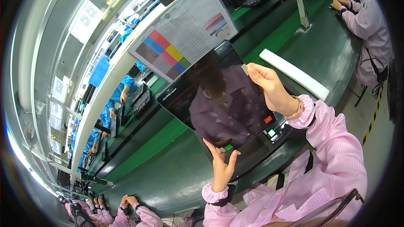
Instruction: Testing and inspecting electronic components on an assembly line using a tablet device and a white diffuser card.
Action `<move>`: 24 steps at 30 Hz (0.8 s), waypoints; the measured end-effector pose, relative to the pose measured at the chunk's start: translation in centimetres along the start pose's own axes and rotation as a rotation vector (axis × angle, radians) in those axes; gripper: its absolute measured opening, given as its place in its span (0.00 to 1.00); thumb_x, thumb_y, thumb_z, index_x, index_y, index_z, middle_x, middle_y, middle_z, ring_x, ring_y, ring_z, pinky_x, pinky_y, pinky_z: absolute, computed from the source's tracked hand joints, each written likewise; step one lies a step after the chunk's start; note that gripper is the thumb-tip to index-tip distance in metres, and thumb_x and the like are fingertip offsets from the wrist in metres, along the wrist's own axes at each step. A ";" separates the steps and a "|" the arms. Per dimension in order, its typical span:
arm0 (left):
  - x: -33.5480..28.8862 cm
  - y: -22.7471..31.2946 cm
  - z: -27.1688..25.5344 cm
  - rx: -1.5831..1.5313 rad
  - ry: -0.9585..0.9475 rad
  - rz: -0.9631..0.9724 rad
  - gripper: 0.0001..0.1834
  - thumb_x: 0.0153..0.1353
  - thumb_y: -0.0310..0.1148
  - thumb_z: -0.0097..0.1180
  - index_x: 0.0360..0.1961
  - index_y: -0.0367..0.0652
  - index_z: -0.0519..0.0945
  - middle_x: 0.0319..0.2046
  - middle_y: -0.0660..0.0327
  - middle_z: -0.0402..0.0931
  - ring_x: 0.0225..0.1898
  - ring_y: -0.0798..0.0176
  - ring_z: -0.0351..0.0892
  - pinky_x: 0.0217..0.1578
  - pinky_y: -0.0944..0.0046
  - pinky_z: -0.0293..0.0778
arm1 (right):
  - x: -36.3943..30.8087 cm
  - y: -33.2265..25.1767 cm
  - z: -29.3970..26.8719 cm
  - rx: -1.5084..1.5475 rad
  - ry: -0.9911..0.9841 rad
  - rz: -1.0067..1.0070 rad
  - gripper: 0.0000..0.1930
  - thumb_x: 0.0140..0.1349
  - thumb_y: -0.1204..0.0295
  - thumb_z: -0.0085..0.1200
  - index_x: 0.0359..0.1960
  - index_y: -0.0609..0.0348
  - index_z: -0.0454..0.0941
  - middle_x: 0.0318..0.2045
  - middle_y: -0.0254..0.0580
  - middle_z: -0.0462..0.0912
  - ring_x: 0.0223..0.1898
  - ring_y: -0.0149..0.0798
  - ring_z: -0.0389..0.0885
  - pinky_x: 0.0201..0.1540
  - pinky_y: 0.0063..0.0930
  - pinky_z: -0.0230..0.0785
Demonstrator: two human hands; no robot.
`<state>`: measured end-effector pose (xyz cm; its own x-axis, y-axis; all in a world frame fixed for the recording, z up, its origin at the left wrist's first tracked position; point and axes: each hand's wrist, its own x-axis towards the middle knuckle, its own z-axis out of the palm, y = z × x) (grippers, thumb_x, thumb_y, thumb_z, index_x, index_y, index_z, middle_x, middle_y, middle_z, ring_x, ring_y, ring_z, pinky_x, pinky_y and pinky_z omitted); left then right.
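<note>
A tablet (227,101) with a dark, glossy screen is held up at a tilt over the bench, its screen facing me and reflecting pink-and-dark clothing. A red rectangle (268,120) and a green rectangle (228,147) light up near its lower edge. My right hand (269,86) is closed on the tablet's right edge, thumb on the front beside a small pale tab (245,69); its other fingers are hidden behind. At the lower left edge, my left hand (221,166) grips the tablet, thumb and forefinger showing.
Beyond the tablet stands a printed board (185,29) with colour blocks. A long white foam bar (294,73) lies right on the dark green bench (168,185). A small lit device (272,133) sits under the tablet's near corner. Co-workers in pink (368,29) and blue (120,92) sit around.
</note>
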<state>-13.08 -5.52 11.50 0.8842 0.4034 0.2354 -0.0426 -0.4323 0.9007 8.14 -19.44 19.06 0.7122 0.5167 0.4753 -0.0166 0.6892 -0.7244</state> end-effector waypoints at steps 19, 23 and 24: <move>-1.4 -0.8 0.3 -0.097 0.091 0.032 0.45 0.63 0.19 0.46 0.69 0.46 0.28 0.28 0.61 0.72 0.26 0.62 0.79 0.33 0.65 0.76 | -0.4 0.4 1.2 0.026 -0.017 0.056 0.15 0.70 0.62 0.42 0.39 0.61 0.76 0.35 0.27 0.77 0.38 0.19 0.69 0.45 0.16 0.63; -1.7 -0.7 0.2 -0.149 0.125 0.019 0.43 0.64 0.21 0.45 0.69 0.45 0.30 0.28 0.62 0.71 0.25 0.62 0.79 0.32 0.66 0.76 | -0.4 0.4 1.7 0.047 -0.005 0.083 0.15 0.70 0.62 0.42 0.40 0.62 0.76 0.34 0.27 0.76 0.38 0.18 0.69 0.45 0.16 0.63; -1.8 -0.6 0.2 -0.149 0.126 0.018 0.43 0.64 0.21 0.45 0.69 0.45 0.30 0.28 0.62 0.71 0.25 0.62 0.79 0.32 0.66 0.76 | -0.4 0.5 1.7 0.048 -0.005 0.084 0.15 0.70 0.62 0.42 0.40 0.62 0.76 0.34 0.27 0.76 0.38 0.18 0.69 0.45 0.16 0.63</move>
<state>-14.58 -6.11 10.45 0.8180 0.4983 0.2874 -0.1346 -0.3200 0.9378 6.63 -18.42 19.34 0.7032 0.5761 0.4168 -0.1096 0.6669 -0.7370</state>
